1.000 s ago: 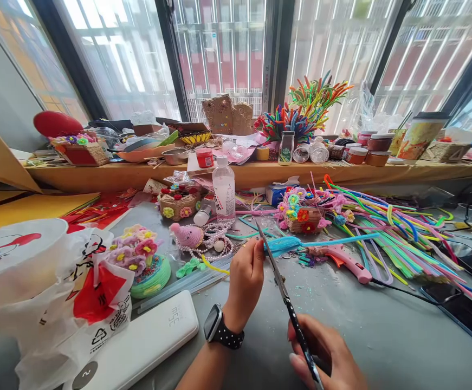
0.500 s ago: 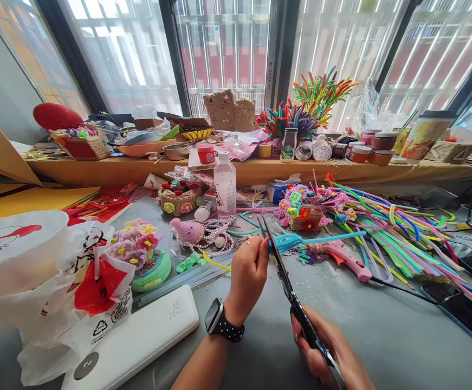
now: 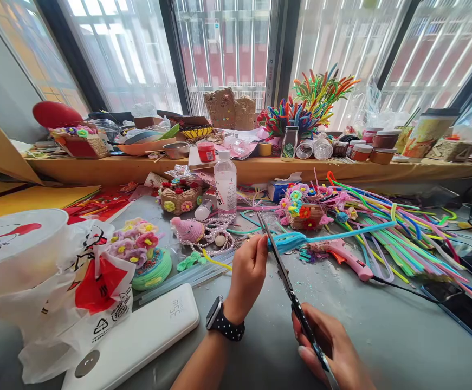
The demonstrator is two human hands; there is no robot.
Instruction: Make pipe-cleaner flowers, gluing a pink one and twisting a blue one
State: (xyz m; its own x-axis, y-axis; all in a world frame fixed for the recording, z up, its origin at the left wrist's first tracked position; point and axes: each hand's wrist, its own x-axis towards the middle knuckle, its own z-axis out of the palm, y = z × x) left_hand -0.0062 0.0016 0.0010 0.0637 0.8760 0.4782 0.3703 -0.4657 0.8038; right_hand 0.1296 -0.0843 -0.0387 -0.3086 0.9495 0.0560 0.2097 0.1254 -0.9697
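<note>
Blue stem's tip farther right, loops at left fingers

Two hands, one watch and one pair of scissors show.

- The left forearm slanted up and across from below, the wrist nearly straight, as I could see.
- The left hand was raised and curled tight in a pinch, its thumb against the bent fingers.
- The right hand sat lower, nearer the body, its digits curved in a grip with a hollow showing between them.
- The hands stood apart.
</note>
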